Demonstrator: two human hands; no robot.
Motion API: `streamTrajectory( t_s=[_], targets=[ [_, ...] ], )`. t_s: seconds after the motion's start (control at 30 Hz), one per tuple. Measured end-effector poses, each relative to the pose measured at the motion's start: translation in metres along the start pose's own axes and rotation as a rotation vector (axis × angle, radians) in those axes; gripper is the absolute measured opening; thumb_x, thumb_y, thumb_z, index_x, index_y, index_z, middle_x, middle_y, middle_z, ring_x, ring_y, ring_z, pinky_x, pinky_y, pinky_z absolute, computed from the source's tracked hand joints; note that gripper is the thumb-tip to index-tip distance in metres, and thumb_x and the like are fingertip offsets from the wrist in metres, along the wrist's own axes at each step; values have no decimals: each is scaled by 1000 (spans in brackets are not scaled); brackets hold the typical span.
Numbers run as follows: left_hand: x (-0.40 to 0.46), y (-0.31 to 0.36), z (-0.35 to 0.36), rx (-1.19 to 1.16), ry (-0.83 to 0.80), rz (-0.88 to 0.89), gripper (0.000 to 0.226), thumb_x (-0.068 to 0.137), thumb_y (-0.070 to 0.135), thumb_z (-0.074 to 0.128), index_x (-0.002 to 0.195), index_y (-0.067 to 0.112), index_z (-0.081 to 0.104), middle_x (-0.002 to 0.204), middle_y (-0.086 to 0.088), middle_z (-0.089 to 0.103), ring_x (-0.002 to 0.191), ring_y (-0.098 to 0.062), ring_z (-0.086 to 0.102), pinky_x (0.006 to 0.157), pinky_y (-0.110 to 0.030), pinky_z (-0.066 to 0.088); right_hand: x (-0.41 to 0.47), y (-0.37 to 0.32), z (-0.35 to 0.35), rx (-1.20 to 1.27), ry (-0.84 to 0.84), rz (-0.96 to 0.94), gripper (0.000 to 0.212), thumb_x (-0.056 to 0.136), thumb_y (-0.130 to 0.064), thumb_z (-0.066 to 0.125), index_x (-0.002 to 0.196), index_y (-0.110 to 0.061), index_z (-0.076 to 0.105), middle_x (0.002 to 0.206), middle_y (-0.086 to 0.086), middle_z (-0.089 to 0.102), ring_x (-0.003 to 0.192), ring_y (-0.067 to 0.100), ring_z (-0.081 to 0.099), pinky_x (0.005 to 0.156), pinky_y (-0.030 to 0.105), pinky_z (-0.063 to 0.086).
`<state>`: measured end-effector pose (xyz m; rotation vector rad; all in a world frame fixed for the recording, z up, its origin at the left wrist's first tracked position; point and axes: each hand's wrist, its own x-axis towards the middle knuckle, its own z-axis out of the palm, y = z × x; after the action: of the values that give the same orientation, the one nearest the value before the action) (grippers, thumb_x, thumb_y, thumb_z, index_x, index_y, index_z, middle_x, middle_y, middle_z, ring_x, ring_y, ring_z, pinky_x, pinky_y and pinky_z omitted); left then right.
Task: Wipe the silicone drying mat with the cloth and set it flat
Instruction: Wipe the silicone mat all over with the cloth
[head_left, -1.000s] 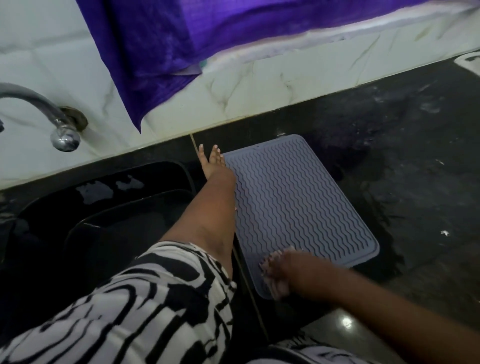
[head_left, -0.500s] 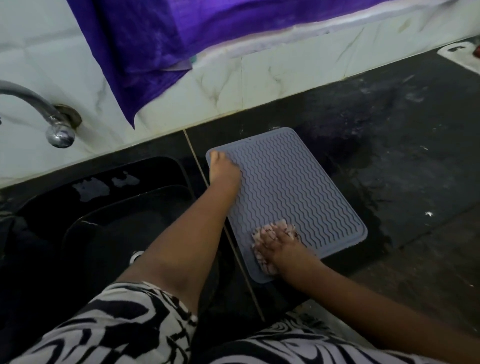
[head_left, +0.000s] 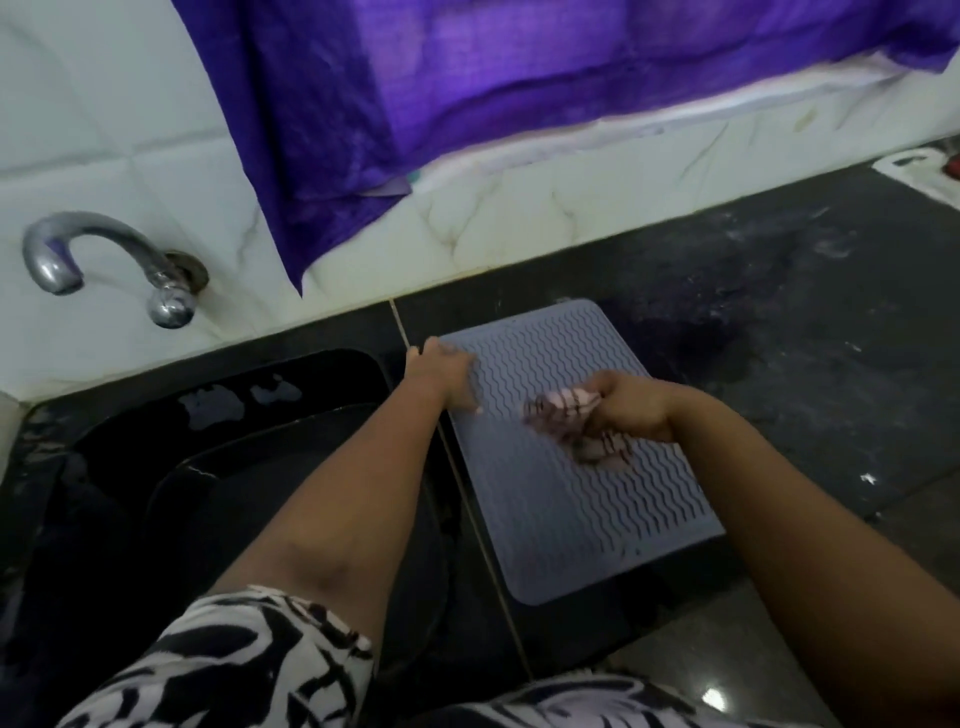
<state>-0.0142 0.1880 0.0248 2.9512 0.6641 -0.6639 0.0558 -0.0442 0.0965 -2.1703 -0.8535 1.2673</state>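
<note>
the drying mat (head_left: 582, 499) lies flat on the tabletop (head_left: 810, 332), just right of the sink (head_left: 218, 467), its far edge near the tiled wall (head_left: 519, 228) behind. the left hand (head_left: 441, 371) rests on the mat's far left corner, and the right hand (head_left: 631, 408) sits on the mat's middle with the cloth (head_left: 571, 421) bunched in it, the cloth touching the mat between the two hands. a tap (head_left: 104, 260) juts from the wall behind the sink, and a hanging fabric (head_left: 519, 93) drapes down the wall above and behind the mat.
</note>
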Motion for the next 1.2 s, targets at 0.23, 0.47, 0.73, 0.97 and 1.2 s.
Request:
streamTrajectory(
  t_s=[0.23,0.47,0.73,0.97,1.2],
  targets=[
    [47,-6,11,-19,-122,3,157,48,70,82,151,9,-20,160,-7,-23,147,-26,-21,116,-52,-12,149,-55,-42,-573,270,-216,49,89,-21,62,137,-16,52,138,12,56,127,26,52,101,28,39],
    [70,-20,38,-55,-244,20,154,48,75,78,149,20,-24,157,-7,-30,144,-23,-30,115,-57,-16,234,-25,14,-790,181,-107,63,98,-25,43,153,-27,13,164,4,1,150,32,1,116,62,13],
    [73,-13,35,-22,-279,-74,161,46,73,81,147,15,-31,154,-1,-38,144,-20,-29,110,-69,-8,154,10,38,-810,67,-162,56,96,-29,47,149,-24,29,159,6,22,147,30,18,119,45,13],
    [71,-7,28,-8,-338,-121,166,40,75,80,144,17,-35,151,2,-43,141,-20,-35,102,-78,-9,83,4,13,-588,-232,-88,23,90,-36,57,111,-29,65,106,-8,62,106,19,57,91,34,45],
    [69,-5,26,-20,-393,-161,160,44,76,79,146,21,-32,152,2,-41,141,-20,-35,100,-78,-13,193,-66,-19,-722,151,-159,44,96,-22,48,138,-11,50,140,16,52,128,32,49,107,39,40]
  ],
)
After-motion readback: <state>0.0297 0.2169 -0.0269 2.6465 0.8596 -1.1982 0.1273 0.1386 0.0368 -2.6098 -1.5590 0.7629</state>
